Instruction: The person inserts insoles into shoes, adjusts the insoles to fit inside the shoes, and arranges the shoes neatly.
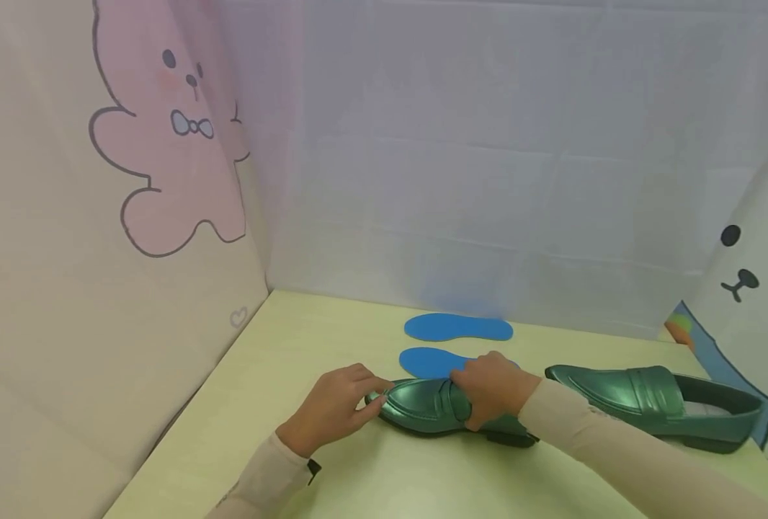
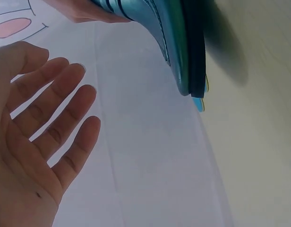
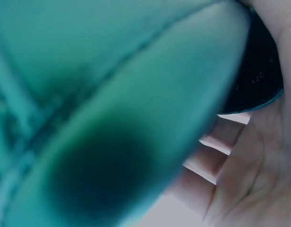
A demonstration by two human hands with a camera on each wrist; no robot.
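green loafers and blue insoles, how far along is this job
Little looks done: both blue insoles lie on the table. In hand: one green loafer, gripped by the right hand; the left hand is open near its toe. Probably left: fitting the insoles, and turning to the other green loafer, which neither hand holds.

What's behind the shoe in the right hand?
Behind the held shoe, a blue insole lies on the table; the shoe and right hand hide part of its outline. A second insole, farther back, is uncovered.
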